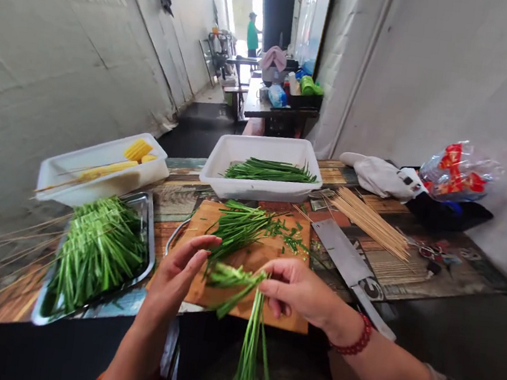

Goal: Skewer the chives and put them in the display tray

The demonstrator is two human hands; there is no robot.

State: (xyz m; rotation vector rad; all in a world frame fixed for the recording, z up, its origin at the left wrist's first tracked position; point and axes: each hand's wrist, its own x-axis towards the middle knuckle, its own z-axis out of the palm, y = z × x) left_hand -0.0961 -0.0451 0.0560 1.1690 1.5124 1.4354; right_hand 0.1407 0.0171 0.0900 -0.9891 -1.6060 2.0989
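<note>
My right hand [289, 286] pinches a small bunch of green chives [251, 347], whose long ends hang down past the table's front edge. Part of the bunch is bent over to the left and blurred. My left hand [180, 274] is apart from it, fingers spread and holding nothing, over the left side of the wooden cutting board [243, 309]. On the board lies a loose pile of chives [238, 229], with short cut bits [296, 241] scattered to its right. A metal tray [150, 245] at left is heaped with skewered chives [96, 256].
A cleaver [342, 259] lies right of the board, near bundled bamboo skewers [371, 222] and scissors [428, 251]. Behind stand a white tub [258, 189] with chives and another tub [60, 172] with corn [137, 150]. A white cap [381, 175] lies back right. A person [253, 34] stands far off.
</note>
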